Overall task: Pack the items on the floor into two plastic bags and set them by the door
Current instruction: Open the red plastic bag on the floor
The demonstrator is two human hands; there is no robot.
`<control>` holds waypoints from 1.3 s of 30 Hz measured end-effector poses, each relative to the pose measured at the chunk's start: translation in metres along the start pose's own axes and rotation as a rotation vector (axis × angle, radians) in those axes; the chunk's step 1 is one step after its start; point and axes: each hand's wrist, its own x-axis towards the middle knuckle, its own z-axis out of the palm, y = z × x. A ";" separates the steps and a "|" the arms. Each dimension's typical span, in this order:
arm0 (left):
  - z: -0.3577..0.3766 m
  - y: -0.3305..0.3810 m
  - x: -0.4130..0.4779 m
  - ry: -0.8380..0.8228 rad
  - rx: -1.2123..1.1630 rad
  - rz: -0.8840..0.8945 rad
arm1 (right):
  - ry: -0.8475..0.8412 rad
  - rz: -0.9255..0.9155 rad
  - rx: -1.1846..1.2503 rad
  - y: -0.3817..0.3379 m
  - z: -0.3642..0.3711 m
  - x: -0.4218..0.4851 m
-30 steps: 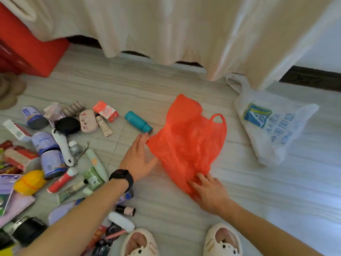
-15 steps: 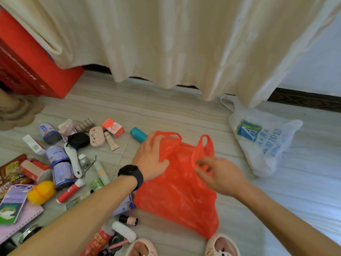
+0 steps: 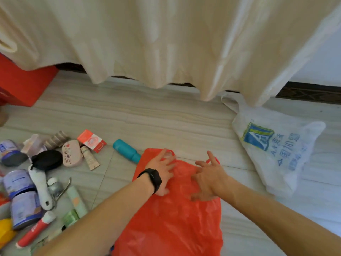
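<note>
An orange-red plastic bag (image 3: 171, 222) lies flat on the floor in front of me, handles pointing away. My left hand (image 3: 163, 168), with a black watch on the wrist, rests on the bag's upper left part with fingers spread. My right hand (image 3: 209, 177) presses on the upper right part, fingers spread too. A white plastic bag (image 3: 276, 150) with blue print lies to the right. Several small items lie scattered at the left: a teal bottle (image 3: 126, 150), a red-white box (image 3: 92, 143), a pink case (image 3: 72, 153), cans (image 3: 23, 198) and a red tube (image 3: 35, 230).
A cream curtain (image 3: 166, 43) hangs down to the floor across the back. A red box (image 3: 24, 85) stands at the far left. A dark skirting board (image 3: 310, 92) runs along the right wall. The floor is pale striped tile (image 3: 147, 117).
The bag went from crumpled to spread flat on the floor. Both hands moved up to its handle end and now lie flat on it with spread fingers.
</note>
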 end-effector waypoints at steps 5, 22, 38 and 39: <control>0.030 0.005 -0.036 -0.125 0.099 0.015 | -0.102 0.024 0.178 -0.006 0.043 -0.041; -0.096 -0.002 -0.225 0.869 -0.348 -0.565 | 1.088 0.461 0.474 -0.003 -0.043 -0.247; -0.036 0.076 -0.209 0.137 -0.160 -0.542 | 0.459 0.396 0.204 -0.033 0.027 -0.234; -0.042 0.075 -0.205 0.177 -0.118 -0.495 | 0.527 0.369 0.199 -0.033 0.022 -0.230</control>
